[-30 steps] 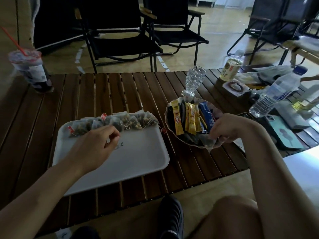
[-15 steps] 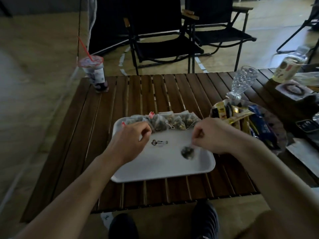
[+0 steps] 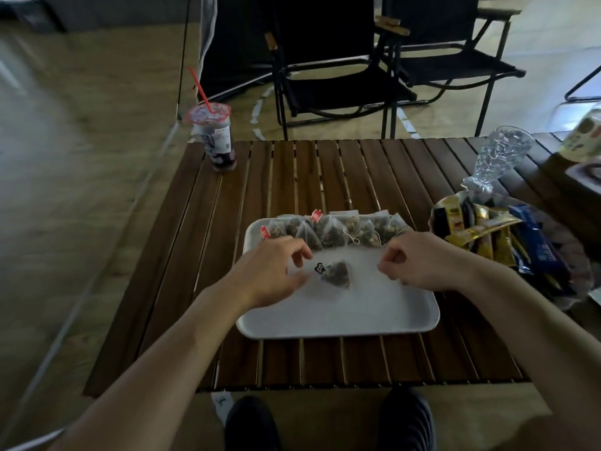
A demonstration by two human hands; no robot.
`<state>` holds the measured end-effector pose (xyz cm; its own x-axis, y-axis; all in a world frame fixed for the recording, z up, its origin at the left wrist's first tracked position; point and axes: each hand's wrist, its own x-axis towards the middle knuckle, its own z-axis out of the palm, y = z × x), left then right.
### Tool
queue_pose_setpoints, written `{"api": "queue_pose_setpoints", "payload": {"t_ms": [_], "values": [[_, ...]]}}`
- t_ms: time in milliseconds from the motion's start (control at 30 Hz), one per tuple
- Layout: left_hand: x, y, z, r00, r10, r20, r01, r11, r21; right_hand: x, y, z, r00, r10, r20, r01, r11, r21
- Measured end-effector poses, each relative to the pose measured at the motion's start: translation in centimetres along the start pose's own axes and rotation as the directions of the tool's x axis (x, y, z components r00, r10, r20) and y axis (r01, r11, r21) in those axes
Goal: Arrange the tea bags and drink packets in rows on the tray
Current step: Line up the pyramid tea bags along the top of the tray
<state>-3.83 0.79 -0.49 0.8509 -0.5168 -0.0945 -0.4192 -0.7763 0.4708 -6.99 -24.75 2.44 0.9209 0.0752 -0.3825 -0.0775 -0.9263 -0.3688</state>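
Wooden table point(image 3: 325, 174): dark pyramid tea bag point(image 3: 336, 275) lies on white tray point(image 3: 357, 315) between spread left grip point(image 3: 271, 271) and curled-tight right grip point(image 3: 419, 260).

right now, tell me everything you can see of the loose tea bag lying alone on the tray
The loose tea bag is a translucent mesh pyramid of dark leaves, lying on the white tray, nearer than the row of tea bags. Its dark tag sits at its left, by the fingertips of the left hand; contact is unclear.

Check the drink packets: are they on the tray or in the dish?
In the dish: the packets lie heaped in the glass dish beside the tray, which holds only tea bags.
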Motion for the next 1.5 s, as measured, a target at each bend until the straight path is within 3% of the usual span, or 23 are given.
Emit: {"api": "queue_pose_setpoints", "payload": {"t_ms": [133, 300, 600, 867, 1000, 1233, 1500], "values": [[0.7, 1.4, 1.4, 0.997, 0.012, 0.072, -0.01, 0.999, -0.037, 0.4, 1.1, 0.0, 0.998, 0.03, 0.063, -0.03, 1.0, 0.003], [1.6, 1.9, 2.3, 0.998, 0.057, 0.012, -0.058, 0.995, 0.08, 0.5, 1.1, 0.1, 0.997, 0.002, 0.079, -0.004, 1.0, 0.031], [0.2, 0.4, -0.9, 0.99, 0.123, -0.073, -0.116, 0.988, 0.099, 0.4, 1.1, -0.2, 0.995, -0.04, 0.095, 0.039, 0.999, 0.014], [-1.7, -2.2, -4.1, 0.993, -0.076, -0.096, 0.075, 0.997, -0.008, 0.1, 1.2, -0.1, 0.991, -0.042, 0.124, 0.04, 0.999, 0.016], [-1.8, -2.9, -4.3, 0.985, -0.164, -0.06, 0.166, 0.985, 0.041, 0.1, 1.5, -0.2, 0.991, -0.034, 0.132, 0.032, 0.999, 0.011], [-1.4, -3.4, -3.9, 0.984, -0.169, 0.058, 0.17, 0.985, -0.008, -0.1, 1.5, -0.3, 0.988, -0.014, 0.153, 0.011, 1.0, 0.02], [-1.8, -4.4, -5.1, 0.963, -0.263, -0.061, 0.264, 0.964, 0.015, 0.0, 1.3, -0.2, 0.985, 0.009, 0.175, -0.009, 1.0, 0.001]]}}
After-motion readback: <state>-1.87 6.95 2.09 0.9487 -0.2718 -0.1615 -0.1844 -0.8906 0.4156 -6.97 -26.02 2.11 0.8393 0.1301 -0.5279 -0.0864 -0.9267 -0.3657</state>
